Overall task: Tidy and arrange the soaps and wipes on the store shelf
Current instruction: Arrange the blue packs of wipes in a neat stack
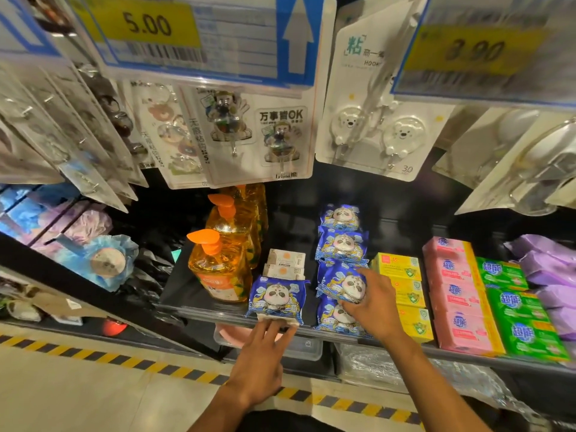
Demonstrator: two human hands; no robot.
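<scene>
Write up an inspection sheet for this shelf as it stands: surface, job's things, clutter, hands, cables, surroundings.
Surface: dark store shelf, stocked in rows.
Job's things: panda wipe packs in a column; orange pump bottles; white boxes; yellow soap boxes, pink soap boxes, green soap boxes.
Clutter: stray panda pack lies on a front white box, apart from the column.
Hands: left hand touches that box with straight fingers; right hand grips the gripped pack in the column.
Cables: nothing seen.
Surroundings: hook packs hang above; price tags; striped floor tape.
</scene>
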